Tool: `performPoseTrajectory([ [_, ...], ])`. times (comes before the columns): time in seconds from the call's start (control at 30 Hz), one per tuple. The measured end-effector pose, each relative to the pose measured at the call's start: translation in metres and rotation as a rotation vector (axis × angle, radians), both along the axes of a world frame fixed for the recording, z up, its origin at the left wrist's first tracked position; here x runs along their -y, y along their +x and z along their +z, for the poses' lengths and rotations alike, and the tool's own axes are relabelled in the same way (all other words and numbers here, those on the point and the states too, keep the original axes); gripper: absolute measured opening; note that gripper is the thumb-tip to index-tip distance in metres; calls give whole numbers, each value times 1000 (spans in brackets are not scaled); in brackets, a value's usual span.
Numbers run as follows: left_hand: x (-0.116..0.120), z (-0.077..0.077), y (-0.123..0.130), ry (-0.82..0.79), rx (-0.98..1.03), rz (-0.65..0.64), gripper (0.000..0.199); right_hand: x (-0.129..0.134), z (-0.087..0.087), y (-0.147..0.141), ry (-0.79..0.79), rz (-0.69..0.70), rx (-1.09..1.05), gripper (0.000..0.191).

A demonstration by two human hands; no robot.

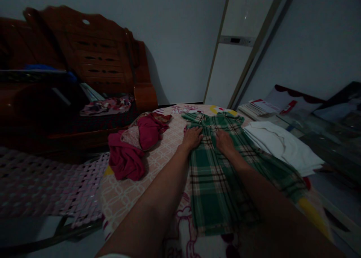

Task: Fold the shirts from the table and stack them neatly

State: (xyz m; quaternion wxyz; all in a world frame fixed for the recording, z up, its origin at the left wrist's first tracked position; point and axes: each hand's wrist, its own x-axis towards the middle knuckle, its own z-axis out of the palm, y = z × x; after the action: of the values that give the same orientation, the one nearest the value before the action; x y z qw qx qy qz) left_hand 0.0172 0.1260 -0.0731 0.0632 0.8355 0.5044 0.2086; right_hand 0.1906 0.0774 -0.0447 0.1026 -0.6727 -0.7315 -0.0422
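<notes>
A green plaid shirt [207, 167] lies spread over the round, cloth-covered table, its collar end away from me and one sleeve stretched to the right. My left hand [193, 137] rests on its left upper part, fingers stretched out over the fabric. On the upper middle of the shirt, my right hand [224, 140] has its fingers curled in against the cloth. Left of the shirt is a crumpled magenta garment [128, 158] with a patterned part. A folded white cloth [282, 145] lies at the right, touching the plaid sleeve.
The patterned tablecloth [163, 160] covers the table. A carved wooden chair [93, 55] with clothes on its seat stands at the back left, a woven pink chair [81, 186] at the near left. A glass-topped table [318, 134] with papers [262, 107] is on the right.
</notes>
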Motion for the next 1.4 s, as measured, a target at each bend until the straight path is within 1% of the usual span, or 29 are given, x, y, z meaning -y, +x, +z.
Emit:
performPoseTrajectory([
  [0.07,-1,1,-1,-5,19,-8,42,24,-3,-1,36,153,-1,40],
  [0.1,-1,1,-1,-5,17,-13,41,36,-6,-2,29,243,3,42],
  [0.13,-1,1,-2,-3,12,-17,41,48,-9,-2,8,285,8,43],
  [0.17,-1,0,-2,2,12,-15,40,59,-12,-2,-12,272,14,44],
  [0.23,-1,-1,-4,21,45,9,39,78,-15,2,-38,199,23,44],
  [0.3,1,-3,-5,47,117,53,38,92,-13,9,-41,140,5,43],
  [0.4,5,-6,-7,76,198,104,38,112,-2,19,-53,120,-95,37],
  [0.53,14,-9,-11,55,210,133,41,144,13,22,-95,47,-215,31],
  [0.6,21,-9,-14,48,198,127,42,160,18,21,-133,44,-248,32],
  [0.7,35,-8,-18,55,124,76,45,179,21,21,-259,138,-337,45],
  [0.77,45,-6,-19,57,59,42,48,187,20,23,-357,205,-460,57],
  [0.83,56,-4,-19,43,8,29,51,192,19,25,-449,218,-626,65],
  [0.9,64,-2,-18,20,-38,28,52,195,17,26,-527,173,-774,65],
  [0.97,71,0,-17,-3,-98,19,50,197,15,28,-577,124,-851,63],
  [1.1,78,6,-16,-36,-207,12,50,197,11,31,-588,99,-858,63],
  [1.2,81,8,-14,34,-216,9,54,196,8,33,-601,116,-857,66],
  [1.23,82,9,-13,70,-209,-17,55,195,7,33,-607,119,-859,67],
  [1.3,85,8,-9,99,-208,-113,55,195,5,34,-614,122,-867,68],
  [1.37,88,6,-4,58,-238,-199,55,194,5,34,-612,126,-876,68],
  [1.4,90,5,-2,30,-254,-220,55,195,5,34,-611,128,-879,68],
])
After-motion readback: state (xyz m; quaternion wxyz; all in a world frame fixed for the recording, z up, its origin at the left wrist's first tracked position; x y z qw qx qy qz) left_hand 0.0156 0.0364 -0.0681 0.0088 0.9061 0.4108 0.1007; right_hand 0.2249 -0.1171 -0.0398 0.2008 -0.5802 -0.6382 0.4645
